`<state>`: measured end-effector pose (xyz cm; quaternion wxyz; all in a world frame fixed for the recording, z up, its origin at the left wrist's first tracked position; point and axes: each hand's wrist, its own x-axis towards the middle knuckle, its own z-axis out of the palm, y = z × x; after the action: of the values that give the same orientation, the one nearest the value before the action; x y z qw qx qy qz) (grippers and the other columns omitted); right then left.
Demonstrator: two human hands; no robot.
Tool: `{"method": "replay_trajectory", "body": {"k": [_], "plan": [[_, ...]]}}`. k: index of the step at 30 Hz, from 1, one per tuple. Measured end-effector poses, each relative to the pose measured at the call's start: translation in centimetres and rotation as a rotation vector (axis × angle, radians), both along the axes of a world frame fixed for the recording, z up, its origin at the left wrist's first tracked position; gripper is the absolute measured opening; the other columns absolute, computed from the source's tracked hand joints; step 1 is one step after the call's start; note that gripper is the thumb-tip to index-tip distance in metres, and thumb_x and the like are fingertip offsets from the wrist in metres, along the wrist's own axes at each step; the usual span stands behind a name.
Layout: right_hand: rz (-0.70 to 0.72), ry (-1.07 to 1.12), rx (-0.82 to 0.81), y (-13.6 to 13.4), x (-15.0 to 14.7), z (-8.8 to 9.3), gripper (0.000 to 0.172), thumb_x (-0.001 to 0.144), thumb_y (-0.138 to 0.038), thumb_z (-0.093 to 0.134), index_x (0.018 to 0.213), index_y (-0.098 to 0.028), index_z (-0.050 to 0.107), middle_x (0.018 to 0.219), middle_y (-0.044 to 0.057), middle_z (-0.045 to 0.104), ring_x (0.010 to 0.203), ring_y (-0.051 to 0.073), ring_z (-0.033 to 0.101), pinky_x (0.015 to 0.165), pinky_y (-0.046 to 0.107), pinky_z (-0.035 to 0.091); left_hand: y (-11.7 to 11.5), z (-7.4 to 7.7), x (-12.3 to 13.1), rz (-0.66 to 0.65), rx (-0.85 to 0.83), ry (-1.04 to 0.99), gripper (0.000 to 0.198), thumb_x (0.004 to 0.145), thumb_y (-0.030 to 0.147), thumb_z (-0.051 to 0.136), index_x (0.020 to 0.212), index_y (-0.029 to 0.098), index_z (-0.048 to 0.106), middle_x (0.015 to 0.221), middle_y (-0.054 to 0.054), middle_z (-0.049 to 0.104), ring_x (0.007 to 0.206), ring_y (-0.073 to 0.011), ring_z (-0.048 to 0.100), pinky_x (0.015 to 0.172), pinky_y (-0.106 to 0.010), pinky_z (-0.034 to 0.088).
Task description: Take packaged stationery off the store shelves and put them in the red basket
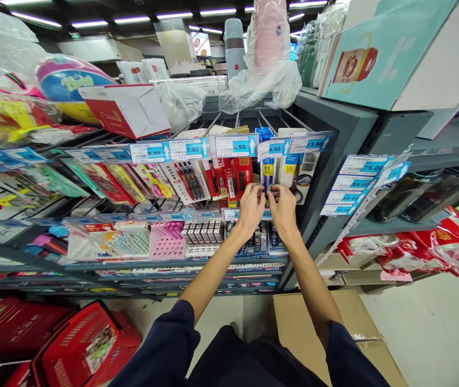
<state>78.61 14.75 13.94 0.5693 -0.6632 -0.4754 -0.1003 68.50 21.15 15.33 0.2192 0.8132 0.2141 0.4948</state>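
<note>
My left hand (252, 208) and my right hand (284, 208) are side by side at the lower end of a slim blue hanging pack (268, 171) with a yellow patch. Both have bent fingers closed on its edges, fingertips almost meeting. What the pack contains is too small to make out. Left of it hang red packs (229, 176) and a card of black pens (191, 181). To its right are a white-and-yellow pack (289, 169) and carded scissors (305, 180) with dark handles.
Price tags (235, 146) line the hook fronts. Below, a shelf holds small boxes (203, 232) and a pink perforated container (166, 239). A grey upright (334, 140) borders the right. On the floor are a cardboard box (334, 306) and a red basket (72, 344).
</note>
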Motion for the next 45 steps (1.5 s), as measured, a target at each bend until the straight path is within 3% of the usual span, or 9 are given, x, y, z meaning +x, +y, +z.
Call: {"method": "replay_trajectory", "body": {"k": [17,23,26,30,32,35,38,42,45], "plan": [[-0.103,-0.038,-0.194,-1.3,-0.7,1.2,0.017,0.095,-0.025,0.055,0.103,-0.016,0.067,0.102,0.014,0.072,0.088,0.026,0.068,0.082,0.040,0.056,-1.5,0.3,-0.4,0.119,0.094,0.179,0.032,0.096,0.016,0.050,0.120,0.012,0.070,0.119,-0.015,0.062,0.106,-0.0243,0.066,0.097,-0.038,0.054],[-0.096,-0.017,0.097,-7.3,-4.2,0.0,0.022,0.099,-0.027,0.051,0.116,-0.022,0.065,0.125,0.014,0.066,0.121,0.027,0.062,0.106,0.048,0.051,-6.8,0.2,-5.8,0.061,0.066,-0.061,0.021,0.098,0.020,0.052,0.107,0.020,0.071,0.107,-0.008,0.066,0.104,-0.0188,0.065,0.097,-0.035,0.054],[0.024,0.010,0.173,-10.8,-7.4,-3.4,0.025,0.097,-0.021,0.055,0.119,-0.029,0.064,0.123,0.009,0.068,0.120,0.024,0.064,0.107,0.047,0.052,-9.0,-4.1,-10.6,0.048,-0.025,-0.059,0.017,0.097,0.023,0.054,0.101,0.023,0.071,0.098,-0.006,0.068,0.096,-0.0183,0.066,0.089,-0.033,0.055],[0.136,0.141,0.044,-12.7,-9.8,-8.5,0.024,0.097,-0.022,0.054,0.115,-0.031,0.066,0.109,0.006,0.073,0.105,0.025,0.070,0.090,0.045,0.060,-9.5,-13.9,-17.6,0.145,-0.438,0.207,0.024,0.097,0.031,0.051,0.102,0.020,0.071,0.100,-0.008,0.072,0.092,-0.0207,0.068,0.084,-0.034,0.054],[0.135,0.196,-0.003,-12.5,-9.4,-9.3,0.020,0.098,-0.025,0.053,0.111,-0.030,0.068,0.107,0.007,0.073,0.100,0.025,0.071,0.084,0.042,0.061,-9.4,-19.1,-21.1,0.203,-0.741,0.422,0.026,0.092,0.032,0.054,0.105,0.016,0.070,0.097,-0.009,0.074,0.083,-0.0218,0.069,0.079,-0.035,0.054],[0.096,0.206,0.009,-10.6,-7.3,-7.1,0.021,0.098,-0.032,0.054,0.112,-0.025,0.068,0.107,0.008,0.074,0.092,0.023,0.071,0.077,0.037,0.061,-10.1,-25.5,-25.7,0.122,-1.060,0.713,0.029,0.087,0.026,0.051,0.105,0.013,0.070,0.096,-0.010,0.076,0.077,-0.0212,0.070,0.075,-0.034,0.055],[-0.017,0.164,-0.009,-7.1,-4.8,-2.1,0.038,0.098,-0.042,0.054,0.129,-0.022,0.063,0.102,0.008,0.074,0.079,0.021,0.070,0.075,0.037,0.059,-11.7,-29.2,-29.0,0.185,-1.023,0.865,0.028,0.087,0.024,0.050,0.103,0.014,0.071,0.095,-0.009,0.076,0.088,-0.0216,0.072,0.084,-0.033,0.053],[-0.108,0.057,-0.056,-1.1,-3.0,3.8,0.054,0.099,-0.052,0.050,0.140,-0.016,0.054,0.089,0.010,0.073,0.091,0.027,0.069,0.093,0.047,0.053,-13.5,-30.4,-31.8,0.208,-0.978,0.902,0.026,0.083,0.021,0.055,0.101,0.016,0.073,0.094,-0.008,0.076,0.095,-0.0216,0.072,0.088,-0.030,0.051],[-0.173,0.051,-0.027,2.7,-2.8,5.9,0.068,0.097,-0.058,0.051,0.143,-0.007,0.046,0.099,0.018,0.070,0.110,0.035,0.065,0.098,0.055,0.049,-13.8,-30.2,-33.9,0.198,-0.986,0.899,0.026,0.080,0.023,0.057,0.099,0.017,0.073,0.088,-0.006,0.076,0.087,-0.0214,0.073,0.080,-0.029,0.052]]}}
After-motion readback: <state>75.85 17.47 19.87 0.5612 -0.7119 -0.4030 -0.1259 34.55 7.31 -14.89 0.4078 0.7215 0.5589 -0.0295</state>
